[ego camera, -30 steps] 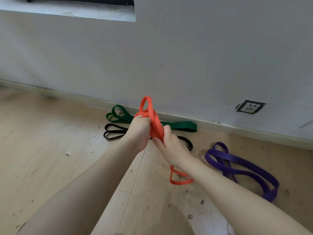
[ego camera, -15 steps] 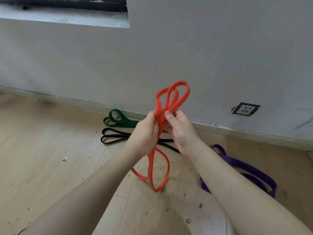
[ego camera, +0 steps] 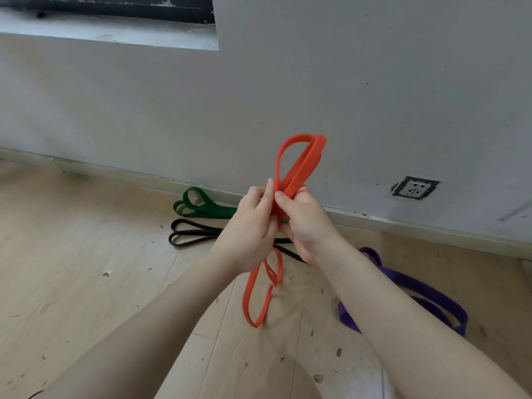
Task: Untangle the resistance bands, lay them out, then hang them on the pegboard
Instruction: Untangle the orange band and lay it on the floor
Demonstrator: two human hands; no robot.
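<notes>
Both hands hold a tangled orange resistance band (ego camera: 299, 165) up in front of the wall. My left hand (ego camera: 250, 228) and my right hand (ego camera: 305, 223) pinch its middle close together. Loops stick up above the fingers and other loops dangle below the hands, above the floor. A green band (ego camera: 201, 207) lies folded on the floor by the skirting board. A thin black band (ego camera: 190, 233) lies just in front of it, partly hidden by my hands. A wide purple band (ego camera: 417, 289) lies on the floor at the right, partly behind my right forearm. No pegboard is in view.
A grey wall (ego camera: 345, 82) runs across the back, with a wall socket (ego camera: 414, 188) low at the right and a window ledge (ego camera: 109, 33) at the top left. The wooden floor (ego camera: 72, 269) is strewn with small bits of debris.
The hands have lifted the orange band from near the floor. Its top loops have risen and narrowed, and the lower loops now hang longer beneath the hands.
</notes>
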